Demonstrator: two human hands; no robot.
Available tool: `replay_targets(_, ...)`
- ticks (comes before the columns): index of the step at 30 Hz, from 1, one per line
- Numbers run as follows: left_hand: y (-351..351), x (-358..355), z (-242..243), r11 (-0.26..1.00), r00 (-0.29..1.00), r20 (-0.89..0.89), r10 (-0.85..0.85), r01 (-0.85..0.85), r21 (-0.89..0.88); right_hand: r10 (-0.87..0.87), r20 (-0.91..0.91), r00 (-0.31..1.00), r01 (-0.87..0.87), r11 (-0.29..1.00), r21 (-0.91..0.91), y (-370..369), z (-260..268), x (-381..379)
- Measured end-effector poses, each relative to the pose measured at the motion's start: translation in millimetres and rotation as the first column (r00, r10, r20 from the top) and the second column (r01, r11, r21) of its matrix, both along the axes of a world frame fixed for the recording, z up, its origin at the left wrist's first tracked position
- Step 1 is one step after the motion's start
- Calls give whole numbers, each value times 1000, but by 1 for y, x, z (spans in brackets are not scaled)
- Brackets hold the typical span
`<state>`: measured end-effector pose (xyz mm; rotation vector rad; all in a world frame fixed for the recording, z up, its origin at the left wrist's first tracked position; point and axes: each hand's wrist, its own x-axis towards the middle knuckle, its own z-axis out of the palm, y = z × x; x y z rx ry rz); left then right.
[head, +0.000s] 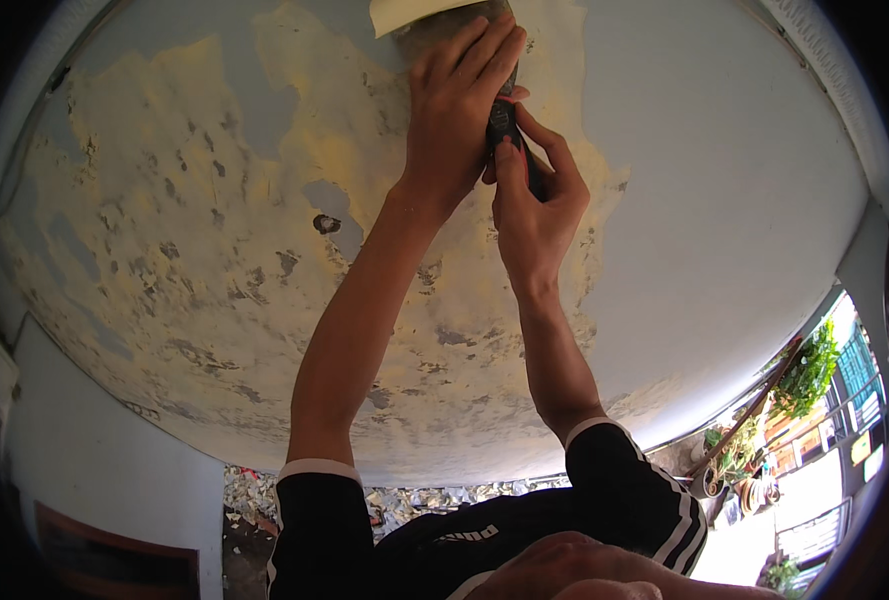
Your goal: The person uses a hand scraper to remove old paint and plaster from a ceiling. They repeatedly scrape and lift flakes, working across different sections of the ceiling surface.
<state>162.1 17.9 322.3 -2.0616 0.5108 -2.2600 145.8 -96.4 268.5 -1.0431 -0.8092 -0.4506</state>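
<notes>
My right hand (pixel 538 191) grips the black and red handle of a wide scraper (pixel 503 120). My left hand (pixel 455 97) lies flat over the scraper's blade and upper handle, fingers together and pressing on it. The grey metal blade (pixel 422 37) rests against the wall near the top of the view, partly hidden by my left fingers. A strip of pale peeling paint (pixel 414 13) curls above the blade's edge. Around and below my hands the wall (pixel 264 225) shows yellowish, stained patches with dark spots and remnants of grey-blue paint.
Smooth grey-blue paint (pixel 699 187) covers the wall's right part. Paint flakes (pixel 407 504) lie heaped at the wall's foot. At lower right are potted plants (pixel 808 371) and a bright opening. A dark brown-framed object (pixel 118 559) stands at lower left.
</notes>
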Motion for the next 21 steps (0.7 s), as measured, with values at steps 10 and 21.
replay_targets(10,17,-7,23,992,981,-149,-125,127,0,-51,113,992,46,998,39,18,19,0)
replay_targets(21,-4,-9,34,990,991,-109,-77,88,107,13,53,998,-19,991,129,1,15,-4)
